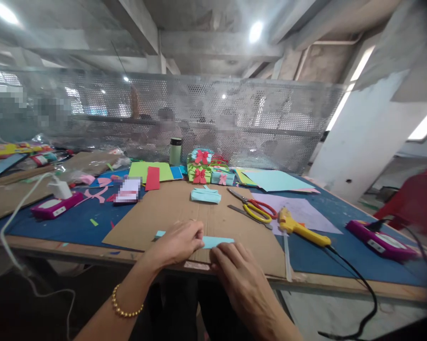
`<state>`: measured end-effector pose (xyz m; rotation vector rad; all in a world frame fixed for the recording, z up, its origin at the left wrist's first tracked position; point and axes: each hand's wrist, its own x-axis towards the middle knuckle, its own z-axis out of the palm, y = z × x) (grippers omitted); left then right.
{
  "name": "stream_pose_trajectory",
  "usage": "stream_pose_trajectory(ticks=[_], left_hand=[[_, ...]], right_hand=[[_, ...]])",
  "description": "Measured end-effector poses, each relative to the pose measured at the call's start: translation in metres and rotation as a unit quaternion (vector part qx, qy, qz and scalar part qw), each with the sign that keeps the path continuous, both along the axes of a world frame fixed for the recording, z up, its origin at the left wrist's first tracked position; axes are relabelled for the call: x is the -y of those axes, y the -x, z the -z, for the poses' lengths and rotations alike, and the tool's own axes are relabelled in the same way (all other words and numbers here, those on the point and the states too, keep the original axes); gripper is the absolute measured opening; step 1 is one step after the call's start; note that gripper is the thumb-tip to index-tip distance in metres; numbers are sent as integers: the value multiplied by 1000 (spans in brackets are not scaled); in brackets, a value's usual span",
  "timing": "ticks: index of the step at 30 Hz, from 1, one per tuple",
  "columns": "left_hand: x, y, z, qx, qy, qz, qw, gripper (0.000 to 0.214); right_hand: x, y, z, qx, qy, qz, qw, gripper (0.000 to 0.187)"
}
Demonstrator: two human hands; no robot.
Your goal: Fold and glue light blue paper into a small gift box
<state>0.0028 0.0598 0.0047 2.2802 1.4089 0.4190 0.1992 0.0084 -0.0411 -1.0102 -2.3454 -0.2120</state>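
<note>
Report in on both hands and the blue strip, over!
Left hand across the blue strip; right hand at its right end. Strip lying on cardboard. Only hands covering it; glue gun off right.

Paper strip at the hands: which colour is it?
The strip is light blue, seen in the head view.

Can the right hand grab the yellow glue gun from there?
Probably yes: between the right hand and the glue gun there's just flat cardboard, blue tabletop and a thin stick; the scissors lie farther back.
</note>
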Motion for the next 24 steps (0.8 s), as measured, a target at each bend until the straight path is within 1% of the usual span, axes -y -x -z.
stream_pose_trajectory(ticks=[2, 5, 10, 15, 19, 24], left_hand=[[0, 3, 2, 9, -4, 10, 1000, 5], [-1, 8, 6, 26, 3, 18, 1000, 9], [-6, 11, 13, 43, -4, 29, 999, 11], [-10, 7, 9, 34, 3, 12, 999, 12], [-15, 5, 3, 12, 25, 27, 999, 14], [-15, 7, 7, 14, 19, 28, 999, 15]], right_hand=[[-1, -2, 5, -3, -2, 0, 1000, 14], [-1, -5, 11, -2, -9, 0, 1000, 20], [-2, -10, 17, -17, -46, 10, 999, 28], [-6, -14, 19, -3, -40, 37, 999, 26], [-6, -13, 17, 11, -31, 51, 998, 28], [-5, -13, 15, 26, -25, 62, 997, 32]])
